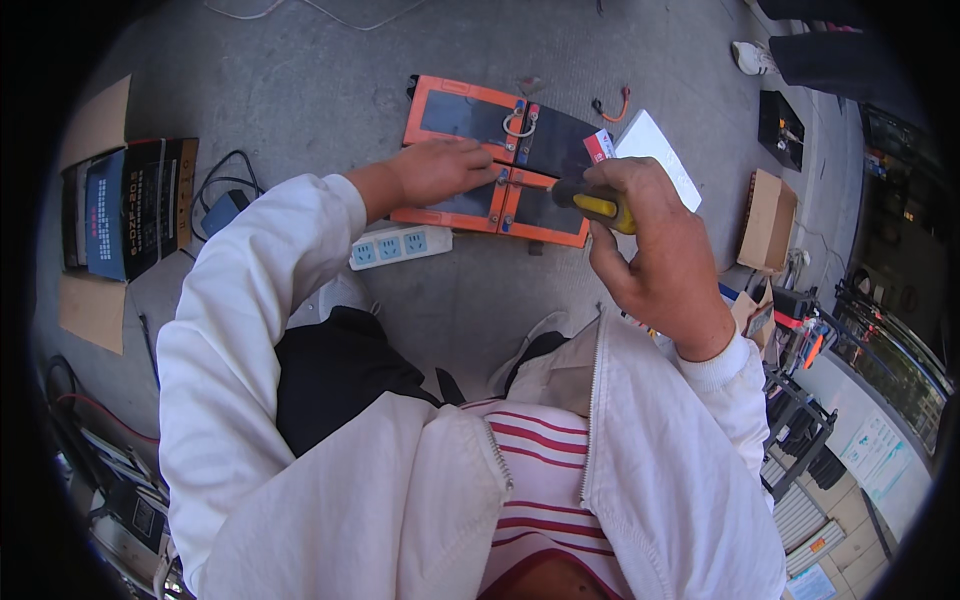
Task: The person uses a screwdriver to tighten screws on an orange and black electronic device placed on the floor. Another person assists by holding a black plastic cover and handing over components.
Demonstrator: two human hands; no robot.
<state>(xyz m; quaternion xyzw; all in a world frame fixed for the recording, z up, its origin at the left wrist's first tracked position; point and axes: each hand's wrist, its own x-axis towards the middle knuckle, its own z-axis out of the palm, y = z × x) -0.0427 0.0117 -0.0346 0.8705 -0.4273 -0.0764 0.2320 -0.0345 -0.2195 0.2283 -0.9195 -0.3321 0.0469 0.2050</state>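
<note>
Several orange-and-black batteries (pixel 465 112) stand side by side on the floor in front of me. My right hand (pixel 662 240) is closed round the yellow-and-black handle of a screwdriver (pixel 597 206). Its shaft points left toward a terminal in the middle of the near batteries; I cannot tell whether the tip is seated on a screw. Over the left batteries lies my left hand (pixel 437 172), its fingers stretched toward that same terminal, fingertips close to the screwdriver's tip. A pale loop of cable (pixel 519 124) joins terminals on the far batteries.
A white power strip (pixel 403 246) lies just nearer than the batteries. To the left are an open cardboard box (pixel 95 315) holding a battery and a blue-black charger (pixel 224 213). A white box (pixel 662 150) and a short orange cable (pixel 614 106) lie right. Another person's shoe (pixel 752 58) shows far right.
</note>
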